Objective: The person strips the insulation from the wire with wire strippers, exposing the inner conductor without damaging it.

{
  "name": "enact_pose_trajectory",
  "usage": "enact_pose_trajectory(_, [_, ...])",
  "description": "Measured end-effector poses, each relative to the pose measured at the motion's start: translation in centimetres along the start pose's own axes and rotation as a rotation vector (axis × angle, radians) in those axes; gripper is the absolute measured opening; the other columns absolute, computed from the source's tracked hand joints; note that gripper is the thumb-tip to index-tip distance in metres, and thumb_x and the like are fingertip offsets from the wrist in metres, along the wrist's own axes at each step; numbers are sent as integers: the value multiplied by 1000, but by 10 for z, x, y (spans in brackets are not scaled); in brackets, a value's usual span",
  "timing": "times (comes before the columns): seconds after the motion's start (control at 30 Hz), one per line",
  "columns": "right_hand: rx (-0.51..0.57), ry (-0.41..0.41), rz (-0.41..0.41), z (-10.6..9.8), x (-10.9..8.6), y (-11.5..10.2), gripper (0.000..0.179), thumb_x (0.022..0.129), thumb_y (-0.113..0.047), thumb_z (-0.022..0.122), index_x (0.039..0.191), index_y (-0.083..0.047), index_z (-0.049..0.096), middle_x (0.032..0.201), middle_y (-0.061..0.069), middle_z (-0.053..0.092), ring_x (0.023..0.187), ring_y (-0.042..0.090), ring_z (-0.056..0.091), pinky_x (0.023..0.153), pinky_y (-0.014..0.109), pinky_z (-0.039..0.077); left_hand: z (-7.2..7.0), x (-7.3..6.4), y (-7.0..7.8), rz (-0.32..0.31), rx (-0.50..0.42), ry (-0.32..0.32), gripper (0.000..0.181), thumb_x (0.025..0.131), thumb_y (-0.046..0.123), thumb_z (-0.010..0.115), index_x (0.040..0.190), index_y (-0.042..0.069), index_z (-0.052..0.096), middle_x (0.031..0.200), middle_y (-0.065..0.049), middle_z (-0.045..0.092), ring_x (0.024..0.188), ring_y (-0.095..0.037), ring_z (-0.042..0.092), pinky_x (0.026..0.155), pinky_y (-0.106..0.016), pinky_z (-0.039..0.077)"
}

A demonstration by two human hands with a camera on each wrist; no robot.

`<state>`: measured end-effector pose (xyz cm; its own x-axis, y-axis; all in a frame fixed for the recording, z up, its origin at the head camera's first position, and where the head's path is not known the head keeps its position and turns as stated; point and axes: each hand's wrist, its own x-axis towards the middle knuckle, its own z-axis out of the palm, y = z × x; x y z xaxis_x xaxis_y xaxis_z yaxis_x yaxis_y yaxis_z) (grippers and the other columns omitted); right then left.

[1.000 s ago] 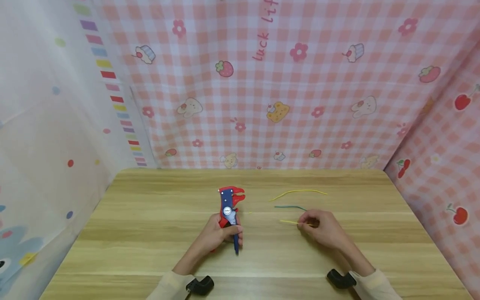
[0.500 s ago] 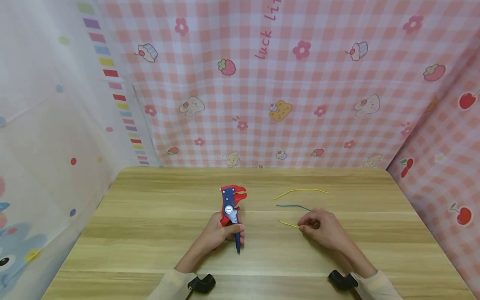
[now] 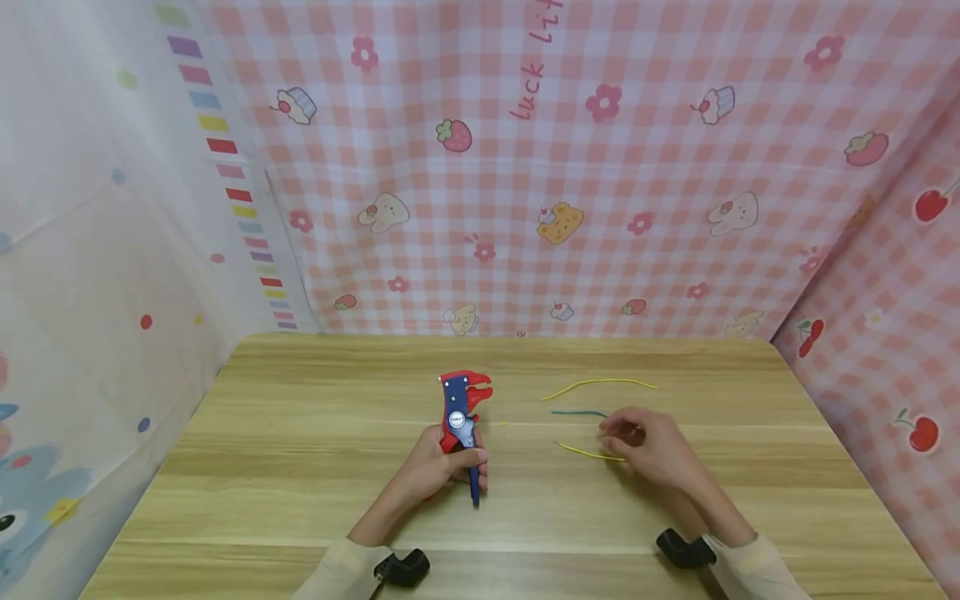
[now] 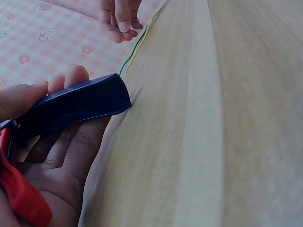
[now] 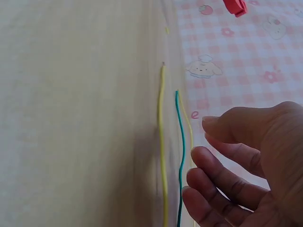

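My left hand grips a red and blue wire stripper by its handles, its red jaws pointing up and right. In the left wrist view, the thumb lies along the blue handle, with the fingers behind it. The right hand hovers over the near yellow wire with loosely bent fingers and nothing between them. That wire lies on the table; its far tip looks dark and bare in the right wrist view. A green wire lies beyond it, its right part hidden by the right hand.
A second yellow wire lies farthest back on the wooden table. A tiny yellow scrap sits between the stripper and the wires. Behind the table hangs a pink checked cloth.
The right hand has let go of the near yellow wire and lifted slightly up and right. That wire now lies on the table. The left hand and wire stripper have hardly moved.
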<state>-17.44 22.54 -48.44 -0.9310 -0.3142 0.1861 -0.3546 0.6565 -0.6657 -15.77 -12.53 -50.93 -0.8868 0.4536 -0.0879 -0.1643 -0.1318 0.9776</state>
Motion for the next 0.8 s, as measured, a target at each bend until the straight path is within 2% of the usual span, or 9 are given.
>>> enact_pose_trajectory(0.13, [-1,26,-27,-2,5,-1,16,86,-7,77,101,-6,72,88,-2,69,81,14,64,72,35,57,0,0,0,-7,1,-1,27,93,6,68,108,-10,52,87,-24,67,72,-30,71,74,-50,60])
enact_pose_trajectory(0.3, [14,51,-45,-1,12,-2,19,86,-7,77,103,-5,71,92,2,70,84,19,65,74,39,57,0,0,1,-7,6,-1,22,93,5,67,106,-7,54,87,-23,68,72,-31,71,73,-50,60])
enact_pose_trajectory(0.5, [33,72,-10,-1,20,-1,24,86,-8,77,109,-4,70,100,9,71,90,27,66,78,43,57,0,0,2,-2,9,-2,24,93,5,67,107,-8,53,86,-22,68,72,-30,72,73,-49,60])
enact_pose_trajectory(0.63, [22,58,32,2,25,4,25,86,-9,77,109,-5,69,101,8,71,92,25,66,79,40,56,-1,0,1,-1,5,-6,28,94,4,66,110,-13,51,87,-23,68,72,-30,72,73,-49,60])
enact_pose_trajectory(0.8, [30,24,70,9,30,12,20,87,-9,76,105,-5,70,97,6,69,86,19,63,75,30,54,-1,0,2,-8,5,-6,30,94,4,65,111,-15,49,88,-25,67,73,-31,72,74,-49,60])
